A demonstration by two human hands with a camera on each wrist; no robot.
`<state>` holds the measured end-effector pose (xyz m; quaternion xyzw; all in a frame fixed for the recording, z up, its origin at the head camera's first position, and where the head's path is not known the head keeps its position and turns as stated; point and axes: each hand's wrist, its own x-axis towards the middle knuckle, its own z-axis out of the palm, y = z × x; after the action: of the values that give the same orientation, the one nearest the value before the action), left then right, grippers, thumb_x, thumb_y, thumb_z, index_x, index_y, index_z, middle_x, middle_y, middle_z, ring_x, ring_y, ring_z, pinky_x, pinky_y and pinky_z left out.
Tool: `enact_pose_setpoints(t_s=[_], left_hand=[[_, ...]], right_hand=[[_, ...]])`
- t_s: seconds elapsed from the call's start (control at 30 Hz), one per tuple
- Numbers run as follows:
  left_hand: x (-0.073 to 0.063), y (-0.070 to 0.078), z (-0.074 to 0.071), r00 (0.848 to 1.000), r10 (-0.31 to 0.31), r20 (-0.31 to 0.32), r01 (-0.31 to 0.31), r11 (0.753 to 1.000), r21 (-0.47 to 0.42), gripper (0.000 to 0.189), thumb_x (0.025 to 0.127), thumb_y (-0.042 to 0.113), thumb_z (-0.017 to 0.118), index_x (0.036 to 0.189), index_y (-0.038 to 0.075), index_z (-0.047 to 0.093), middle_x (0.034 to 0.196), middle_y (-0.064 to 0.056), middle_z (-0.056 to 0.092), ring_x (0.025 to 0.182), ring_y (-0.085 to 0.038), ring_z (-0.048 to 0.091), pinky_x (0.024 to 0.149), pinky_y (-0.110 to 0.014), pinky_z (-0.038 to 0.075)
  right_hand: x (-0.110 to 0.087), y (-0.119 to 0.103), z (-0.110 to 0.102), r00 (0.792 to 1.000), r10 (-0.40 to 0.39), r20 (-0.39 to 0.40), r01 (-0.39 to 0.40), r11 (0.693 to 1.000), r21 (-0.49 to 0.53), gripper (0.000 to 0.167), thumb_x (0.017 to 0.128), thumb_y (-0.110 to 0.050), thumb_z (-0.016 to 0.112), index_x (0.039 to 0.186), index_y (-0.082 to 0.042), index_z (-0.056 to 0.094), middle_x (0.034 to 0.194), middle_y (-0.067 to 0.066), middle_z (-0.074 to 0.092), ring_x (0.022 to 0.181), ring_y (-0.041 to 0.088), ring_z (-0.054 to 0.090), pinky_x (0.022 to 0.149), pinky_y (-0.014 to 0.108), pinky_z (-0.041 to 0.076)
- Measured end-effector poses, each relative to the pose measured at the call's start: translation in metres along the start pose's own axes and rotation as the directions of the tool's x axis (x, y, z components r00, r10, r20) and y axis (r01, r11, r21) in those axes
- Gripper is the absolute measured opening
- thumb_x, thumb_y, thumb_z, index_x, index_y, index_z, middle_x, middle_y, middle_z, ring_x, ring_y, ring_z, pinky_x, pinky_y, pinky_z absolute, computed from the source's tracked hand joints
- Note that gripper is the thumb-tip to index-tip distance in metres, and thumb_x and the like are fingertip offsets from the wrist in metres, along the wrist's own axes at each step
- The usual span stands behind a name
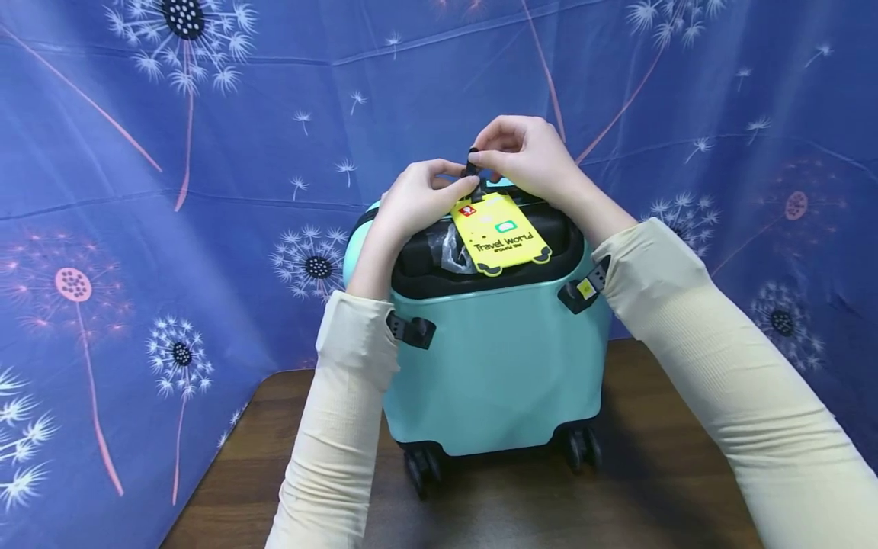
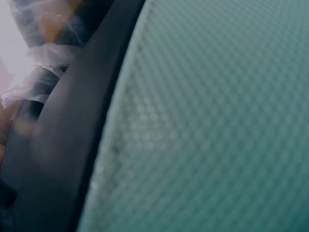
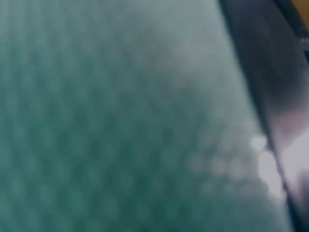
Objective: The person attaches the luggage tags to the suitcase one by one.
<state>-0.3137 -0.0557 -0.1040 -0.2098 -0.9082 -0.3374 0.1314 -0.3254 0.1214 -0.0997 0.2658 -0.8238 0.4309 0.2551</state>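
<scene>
Luggage tag: a flat yellow rubbery luggage tag (image 1: 499, 234) printed "Travel world" is lying tilted on the top of the case, just below both hands, its upper end meeting the strap.
Strap: a thin black strap (image 1: 472, 165) is rising from the tag's top end; both hands are meeting on it above the case handle area.
Left hand: the left hand (image 1: 416, 200) is curling its fingers and pinching the black strap from the left side, wrist resting against the case's top edge.
Right hand: the right hand (image 1: 527, 158) is pinching the upper end of the strap between thumb and fingertips, the other fingers folded in.
Suitcase: a small mint-green hard-shell suitcase (image 1: 497, 358) with a black top panel is standing on its black wheels (image 1: 421, 467) on the dark brown wooden table (image 1: 658, 488); both wrist views are showing only its dimpled green shell and black trim, blurred.
Plastic wrap: crinkled clear plastic wrap (image 1: 453, 248) is sitting on the black top beside the tag.
Handling: the tag is looking light, soft and bendable, not fragile; the strap is looking limp and narrow, so a fingertip pinch near its end seems the best hold.
Caution: the case is on wheels, so it may be rolling if pushed.
Backdrop: a blue dandelion-print cloth (image 1: 171, 191) is hanging behind and around the table.
</scene>
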Motion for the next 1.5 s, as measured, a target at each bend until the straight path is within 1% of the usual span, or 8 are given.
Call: enact_pose_setpoints(t_s=[0.17, 0.33, 0.47, 0.63, 0.7, 1.03, 1.3, 1.5], left_hand=[[-0.0009, 0.0013, 0.0007, 1.0, 0.002, 0.018, -0.002, 1.0, -0.018, 0.042, 0.09, 0.046, 0.058, 0.127, 0.025, 0.058, 0.108, 0.007, 0.07, 0.109, -0.006, 0.056, 0.11, -0.053, 0.016], [-0.0009, 0.0016, -0.0006, 0.999, -0.006, 0.032, 0.007, 1.0, -0.021, 0.043, 0.09, 0.044, 0.058, 0.128, 0.024, 0.057, 0.111, 0.006, 0.069, 0.113, -0.006, 0.054, 0.112, -0.056, 0.009], [-0.0001, 0.0012, -0.001, 0.999, -0.002, 0.037, 0.002, 1.0, -0.021, 0.043, 0.09, 0.044, 0.058, 0.128, 0.024, 0.057, 0.112, 0.006, 0.069, 0.116, -0.007, 0.053, 0.112, -0.056, 0.007], [0.0005, 0.0004, -0.0018, 0.999, 0.006, 0.043, -0.005, 1.0, -0.013, 0.044, 0.09, 0.045, 0.057, 0.13, 0.025, 0.056, 0.114, 0.007, 0.068, 0.117, -0.007, 0.052, 0.112, -0.055, 0.009], [0.0006, 0.0003, -0.0021, 0.999, 0.006, 0.045, -0.005, 1.0, -0.012, 0.045, 0.09, 0.045, 0.057, 0.131, 0.025, 0.055, 0.115, 0.007, 0.067, 0.118, -0.007, 0.052, 0.112, -0.055, 0.008], [0.0004, -0.0011, -0.0023, 0.997, 0.021, 0.078, -0.017, 0.998, -0.055, 0.047, 0.091, 0.041, 0.058, 0.133, 0.021, 0.052, 0.119, 0.005, 0.066, 0.122, -0.009, 0.05, 0.112, -0.059, -0.003], [0.0001, 0.0002, -0.0017, 0.997, 0.021, 0.075, -0.017, 0.999, -0.046, 0.044, 0.091, 0.043, 0.058, 0.13, 0.022, 0.057, 0.118, 0.006, 0.066, 0.117, -0.007, 0.054, 0.112, -0.056, 0.005], [0.0, 0.0001, -0.0017, 0.997, 0.02, 0.068, -0.018, 0.999, -0.036, 0.044, 0.09, 0.043, 0.058, 0.129, 0.023, 0.057, 0.118, 0.006, 0.066, 0.118, -0.006, 0.053, 0.112, -0.055, 0.006]], right_hand=[[-0.003, 0.0016, -0.0008, 1.0, 0.007, -0.001, -0.007, 0.999, 0.037, 0.015, 0.09, -0.02, 0.064, 0.098, -0.007, 0.063, 0.075, -0.005, 0.064, 0.068, 0.015, 0.061, 0.068, 0.024, 0.047], [-0.0029, 0.0017, 0.0002, 1.0, -0.011, -0.005, 0.011, 0.999, 0.039, 0.016, 0.09, -0.015, 0.062, 0.101, -0.003, 0.062, 0.078, -0.001, 0.065, 0.067, 0.013, 0.061, 0.066, 0.024, 0.048], [-0.0031, 0.0012, 0.0008, 1.0, -0.019, -0.016, 0.019, 1.0, -0.008, 0.016, 0.091, -0.017, 0.061, 0.102, -0.004, 0.061, 0.084, 0.001, 0.067, 0.066, 0.01, 0.061, 0.065, 0.023, 0.047], [-0.0018, 0.0004, 0.0034, 0.997, -0.067, -0.036, 0.063, 0.991, -0.119, 0.015, 0.092, -0.021, 0.06, 0.102, -0.009, 0.062, 0.092, 0.009, 0.071, 0.066, 0.014, 0.061, 0.063, 0.023, 0.046], [-0.0015, 0.0004, 0.0043, 0.996, -0.083, -0.038, 0.076, 0.987, -0.142, 0.015, 0.093, -0.022, 0.06, 0.102, -0.01, 0.062, 0.092, 0.01, 0.071, 0.065, 0.016, 0.061, 0.062, 0.023, 0.045], [-0.0031, 0.0005, 0.0025, 0.997, -0.067, -0.05, 0.062, 0.992, -0.107, 0.014, 0.093, -0.021, 0.06, 0.1, -0.009, 0.061, 0.086, 0.006, 0.07, 0.062, 0.012, 0.061, 0.062, 0.023, 0.046], [-0.0041, 0.0003, 0.0015, 0.997, -0.06, -0.051, 0.054, 0.993, -0.1, 0.012, 0.094, -0.021, 0.058, 0.1, -0.01, 0.058, 0.082, 0.005, 0.069, 0.063, 0.012, 0.06, 0.058, 0.023, 0.043], [-0.005, -0.0007, 0.002, 0.997, -0.052, -0.065, 0.047, 0.996, -0.078, 0.012, 0.094, -0.021, 0.057, 0.099, -0.009, 0.058, 0.075, 0.002, 0.067, 0.061, 0.01, 0.061, 0.051, 0.023, 0.038]])
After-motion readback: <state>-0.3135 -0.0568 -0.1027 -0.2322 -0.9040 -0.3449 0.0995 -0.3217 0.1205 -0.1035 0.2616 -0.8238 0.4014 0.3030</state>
